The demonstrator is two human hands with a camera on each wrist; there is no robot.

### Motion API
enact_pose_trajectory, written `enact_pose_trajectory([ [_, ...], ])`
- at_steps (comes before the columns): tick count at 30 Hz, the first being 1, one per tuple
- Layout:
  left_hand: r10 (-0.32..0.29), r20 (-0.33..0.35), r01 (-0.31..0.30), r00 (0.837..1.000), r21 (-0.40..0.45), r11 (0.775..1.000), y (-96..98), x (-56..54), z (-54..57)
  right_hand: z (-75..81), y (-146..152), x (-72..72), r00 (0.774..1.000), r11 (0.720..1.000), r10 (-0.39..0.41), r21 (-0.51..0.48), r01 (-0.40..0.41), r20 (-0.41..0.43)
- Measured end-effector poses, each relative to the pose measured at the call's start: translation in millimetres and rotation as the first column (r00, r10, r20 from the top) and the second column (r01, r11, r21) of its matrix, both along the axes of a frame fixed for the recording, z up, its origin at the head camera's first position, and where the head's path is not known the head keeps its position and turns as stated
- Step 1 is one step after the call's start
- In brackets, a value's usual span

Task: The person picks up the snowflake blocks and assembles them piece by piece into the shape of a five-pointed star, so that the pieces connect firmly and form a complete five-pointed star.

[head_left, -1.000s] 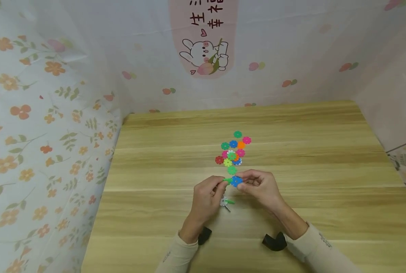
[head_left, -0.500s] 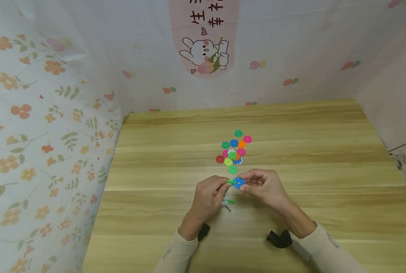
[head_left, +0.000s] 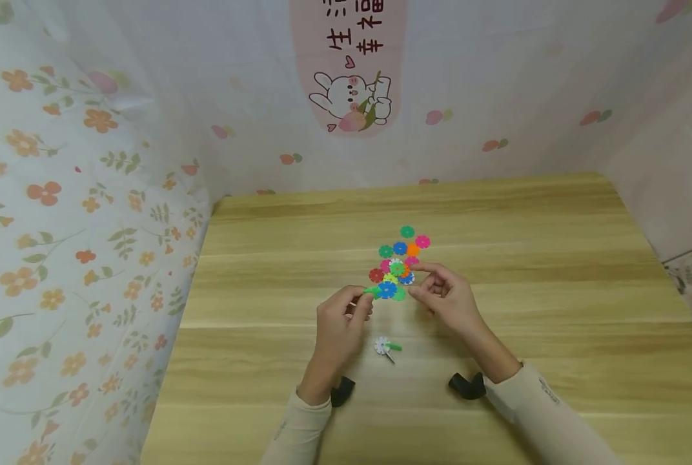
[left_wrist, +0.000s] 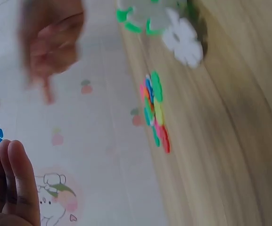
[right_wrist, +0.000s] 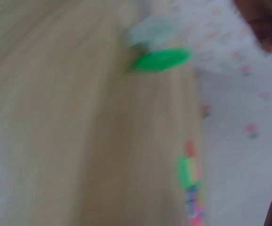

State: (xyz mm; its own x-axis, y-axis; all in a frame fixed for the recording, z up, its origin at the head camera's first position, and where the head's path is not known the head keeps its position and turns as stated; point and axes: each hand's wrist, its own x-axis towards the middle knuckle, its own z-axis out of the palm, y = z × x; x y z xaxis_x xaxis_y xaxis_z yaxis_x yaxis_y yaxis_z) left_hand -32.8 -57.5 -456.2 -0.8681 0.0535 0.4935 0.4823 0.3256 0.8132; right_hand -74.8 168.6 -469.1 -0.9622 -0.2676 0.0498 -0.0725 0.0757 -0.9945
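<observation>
Blue disc (head_left: 387, 290) with notched rim is near the centre of the head view, and it appears joined to a green disc (head_left: 372, 292), seen nearly edge-on, which the left hand (head_left: 339, 321) pinches between thumb and fingers. To the right of them, the right hand (head_left: 446, 298) grips nothing that I can see; its forefinger and thumb are spread apart, near the loose discs (head_left: 396, 268). These have several colours, such as red, orange, pink and yellow, and some overlap, in the middle of the frame. Lower, below the hands, a white disc (head_left: 382, 345) rests on the wooden table (head_left: 555, 323), with a green piece (head_left: 394, 347) at its right side. At the upper middle, a printed rabbit (head_left: 352, 97) decorates the pale cloth (head_left: 526, 84).
</observation>
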Motion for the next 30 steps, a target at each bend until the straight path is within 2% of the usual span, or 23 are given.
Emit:
enact_pose_trajectory([
  [2, 0.028, 0.024, -0.028, 0.999, 0.030, 0.999, -3.4, 0.4, 0.5, -16.2, 0.2, -5.9, 0.999, 0.998, -0.012, 0.055, 0.010, 0.031],
  [6, 0.050, 0.089, -0.057, 0.995, 0.075, 0.996, -5.3, 4.0, 2.6, -47.7, -2.7, -13.9, 0.995, 0.981, 0.024, 0.189, -0.042, 0.094],
  [9, 0.054, 0.110, -0.065, 0.992, 0.094, 0.993, -3.2, 9.3, 13.4, -58.6, -7.3, -15.2, 0.996, 0.967, 0.027, 0.252, -0.047, 0.084],
  [13, 0.048, 0.110, -0.063, 0.993, 0.134, 0.989, -1.8, 13.6, 27.5, -61.9, -12.2, -15.8, 1.000, 0.936, -0.005, 0.353, 0.003, 0.006],
  [18, 0.040, 0.109, -0.058, 0.993, 0.169, 0.984, -3.3, 12.7, 29.2, -62.5, -15.6, -17.8, 0.998, 0.881, -0.019, 0.471, 0.048, -0.067],
  [22, 0.030, 0.124, -0.051, 0.992, 0.167, 0.985, -4.0, 12.6, 27.0, -59.4, -18.4, -17.8, 0.996, 0.865, -0.012, 0.499, 0.057, -0.092],
  [30, 0.026, 0.125, -0.044, 0.992, 0.143, 0.989, -4.5, 14.5, 26.9, -60.1, -21.7, -16.1, 0.990, 0.854, -0.015, 0.514, 0.087, -0.143],
])
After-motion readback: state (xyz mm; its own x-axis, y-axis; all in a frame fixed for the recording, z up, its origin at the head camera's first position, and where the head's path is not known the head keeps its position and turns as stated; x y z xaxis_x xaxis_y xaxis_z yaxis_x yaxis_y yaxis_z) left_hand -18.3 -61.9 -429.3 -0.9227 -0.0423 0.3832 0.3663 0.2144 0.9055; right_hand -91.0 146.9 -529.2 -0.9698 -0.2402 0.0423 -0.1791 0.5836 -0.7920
